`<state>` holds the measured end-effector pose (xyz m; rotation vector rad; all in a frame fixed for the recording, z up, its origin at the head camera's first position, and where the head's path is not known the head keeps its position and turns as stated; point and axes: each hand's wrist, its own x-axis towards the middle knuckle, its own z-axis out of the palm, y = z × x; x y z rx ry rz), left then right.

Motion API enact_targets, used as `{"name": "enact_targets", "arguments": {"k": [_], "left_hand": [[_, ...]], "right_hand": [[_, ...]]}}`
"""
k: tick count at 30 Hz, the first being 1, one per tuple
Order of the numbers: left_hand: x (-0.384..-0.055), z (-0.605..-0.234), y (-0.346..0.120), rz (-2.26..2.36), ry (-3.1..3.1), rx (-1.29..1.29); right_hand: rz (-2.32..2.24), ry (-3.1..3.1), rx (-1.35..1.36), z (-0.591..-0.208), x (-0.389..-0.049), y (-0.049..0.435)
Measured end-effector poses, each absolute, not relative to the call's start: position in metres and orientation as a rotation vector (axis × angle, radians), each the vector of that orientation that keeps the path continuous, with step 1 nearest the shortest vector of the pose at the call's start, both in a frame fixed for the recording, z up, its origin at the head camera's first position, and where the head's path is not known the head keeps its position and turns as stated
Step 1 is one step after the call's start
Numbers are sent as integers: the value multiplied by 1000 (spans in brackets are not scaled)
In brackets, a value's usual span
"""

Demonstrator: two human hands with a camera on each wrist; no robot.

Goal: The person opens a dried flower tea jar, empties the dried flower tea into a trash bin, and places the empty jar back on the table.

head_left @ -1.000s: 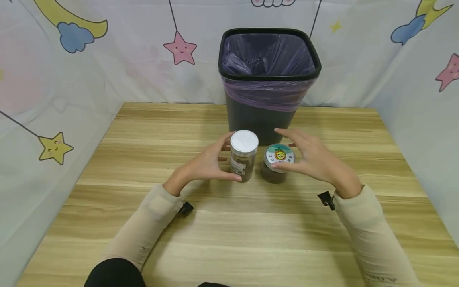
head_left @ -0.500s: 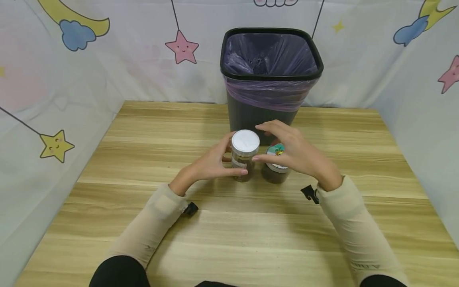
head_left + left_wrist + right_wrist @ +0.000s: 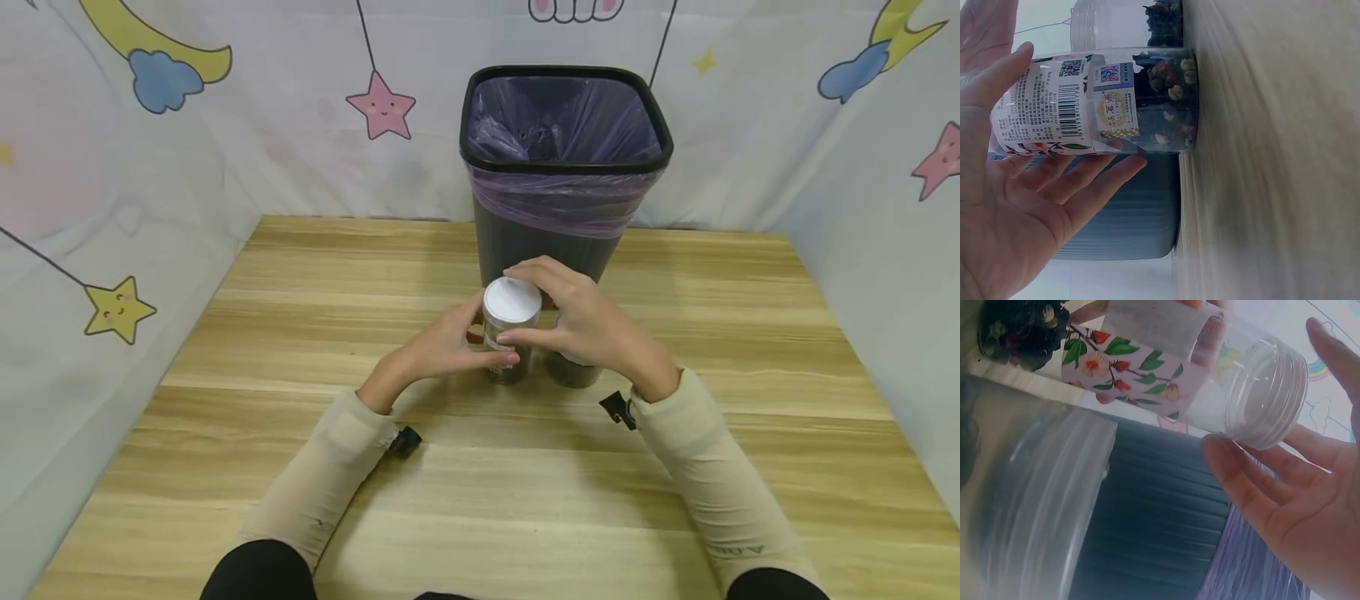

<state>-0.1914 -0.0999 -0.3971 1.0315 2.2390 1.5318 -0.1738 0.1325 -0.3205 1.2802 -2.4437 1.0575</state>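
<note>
A clear plastic jar [image 3: 512, 302] with a white-topped lid stands upright on the wooden table. Its floral label [image 3: 1138, 372] carries a barcode on one side, and dark dried flower buds [image 3: 1169, 100] lie at its bottom. My left hand [image 3: 431, 346] holds the jar's side between thumb and fingers. My right hand [image 3: 596, 325] arches around the lid with fingertips at its far edge; in the right wrist view its thumb [image 3: 1335, 353] stands apart from the lid. A shorter jar [image 3: 572, 372] with dark contents stands just to the right, mostly hidden under the right hand.
Close behind the jars stands a dark bin [image 3: 517, 242] lined with a purple plastic bag [image 3: 570, 200]. White curtains [image 3: 292, 142] printed with stars, moons and clouds enclose the table [image 3: 480, 500] at the back and both sides.
My right hand has moved left from above the shorter jar to the taller jar's lid. My left thumb and fingers have closed in on the taller jar, which stays in place.
</note>
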Motion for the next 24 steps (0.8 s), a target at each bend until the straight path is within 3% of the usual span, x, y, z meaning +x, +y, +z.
{"name": "enact_targets", "arguments": {"k": [24], "left_hand": [[-193,-396,-101,1529,2191,1069]], "right_hand": [[1038,-2500,1453,-312,-176,137]]}}
